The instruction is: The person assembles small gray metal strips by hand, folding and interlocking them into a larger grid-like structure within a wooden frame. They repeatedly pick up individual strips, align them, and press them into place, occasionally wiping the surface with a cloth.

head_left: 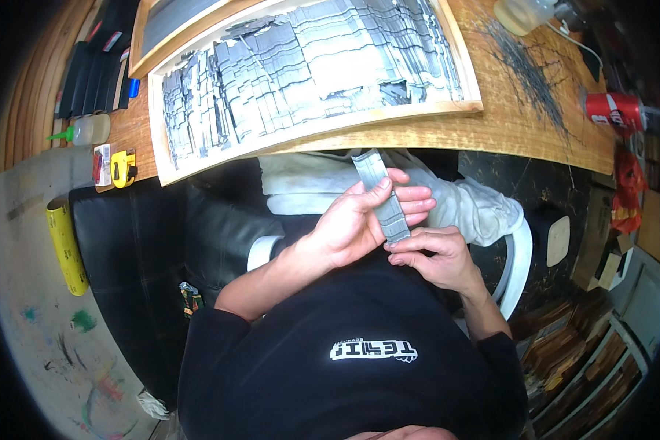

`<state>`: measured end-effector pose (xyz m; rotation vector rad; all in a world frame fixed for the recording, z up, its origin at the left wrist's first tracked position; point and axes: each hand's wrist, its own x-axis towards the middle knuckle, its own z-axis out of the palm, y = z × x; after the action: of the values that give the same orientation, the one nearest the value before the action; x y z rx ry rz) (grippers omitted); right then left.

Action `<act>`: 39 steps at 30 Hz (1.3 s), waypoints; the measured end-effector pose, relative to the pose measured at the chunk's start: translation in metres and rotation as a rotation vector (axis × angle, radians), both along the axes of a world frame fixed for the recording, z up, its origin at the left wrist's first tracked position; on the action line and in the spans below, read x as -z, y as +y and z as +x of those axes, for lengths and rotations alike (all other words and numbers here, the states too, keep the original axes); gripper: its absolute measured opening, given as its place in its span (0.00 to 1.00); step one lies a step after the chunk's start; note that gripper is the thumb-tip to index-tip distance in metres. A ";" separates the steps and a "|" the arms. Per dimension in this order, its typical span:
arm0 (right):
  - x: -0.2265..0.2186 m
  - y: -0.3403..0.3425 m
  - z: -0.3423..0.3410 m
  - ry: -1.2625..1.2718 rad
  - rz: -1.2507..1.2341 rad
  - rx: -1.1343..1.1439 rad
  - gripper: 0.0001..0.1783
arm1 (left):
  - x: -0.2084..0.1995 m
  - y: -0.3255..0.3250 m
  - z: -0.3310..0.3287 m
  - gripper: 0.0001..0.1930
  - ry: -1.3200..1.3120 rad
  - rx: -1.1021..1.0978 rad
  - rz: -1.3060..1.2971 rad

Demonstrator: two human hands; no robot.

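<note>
My left hand (345, 229) holds a narrow grey strip (393, 215) marked with dark lines across it. The thumb presses on its face, and the other fingers support it from beneath and beside. At the strip's lower end, my right hand (441, 257) has its thumb and fingers drawn together, gripping that tip. Both hands are above my lap, just short of the table edge. Beyond them, a shallow wooden frame (418, 112) lies on the table, packed with rows of similar grey strips (264, 88). Glare washes out part of these rows.
The wooden table (550, 139) carries a heap of thin dark slivers (532, 73), a red can (612, 111) and a clear container (524, 15). To the left stand a green-tipped bottle (92, 130) and a yellow tool (123, 169). A yellow roll (66, 246) lies beside black padded seating (132, 271).
</note>
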<state>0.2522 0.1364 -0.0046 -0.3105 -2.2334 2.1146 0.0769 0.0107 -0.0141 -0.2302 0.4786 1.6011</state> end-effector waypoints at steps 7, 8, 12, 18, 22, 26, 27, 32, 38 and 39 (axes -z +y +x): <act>0.007 -0.013 0.010 0.107 0.080 0.151 0.14 | 0.004 -0.003 0.002 0.15 -0.035 0.122 0.050; 0.007 -0.012 0.011 0.110 0.111 0.157 0.15 | 0.002 -0.003 0.002 0.16 -0.014 0.115 0.029; 0.015 -0.014 0.019 0.137 0.087 0.150 0.15 | -0.008 -0.001 -0.001 0.18 0.029 0.127 -0.016; 0.010 -0.030 0.015 0.096 -0.044 0.193 0.13 | -0.006 -0.001 0.005 0.21 0.111 0.137 0.040; 0.008 -0.037 0.017 0.114 -0.124 0.230 0.12 | -0.011 0.000 -0.003 0.28 0.151 0.237 0.058; 0.006 -0.043 0.016 0.112 -0.144 0.247 0.11 | -0.017 0.004 -0.034 0.25 0.375 0.494 -0.056; 0.004 -0.043 0.013 0.083 -0.121 0.249 0.12 | -0.017 0.007 -0.037 0.23 0.424 0.464 -0.098; 0.009 -0.046 -0.001 0.094 -0.046 0.342 0.13 | -0.012 0.014 -0.043 0.16 0.515 0.354 -0.230; -0.009 -0.029 0.002 -0.078 0.018 0.225 0.11 | -0.007 0.021 -0.043 0.14 0.627 0.410 -0.258; -0.018 -0.013 0.001 -0.123 0.048 0.126 0.10 | -0.013 0.021 -0.043 0.13 0.696 0.406 -0.261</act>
<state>0.2533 0.1234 0.0136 -0.5772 -2.2585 2.0275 0.0339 0.0319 -0.0010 0.2347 1.1932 1.1820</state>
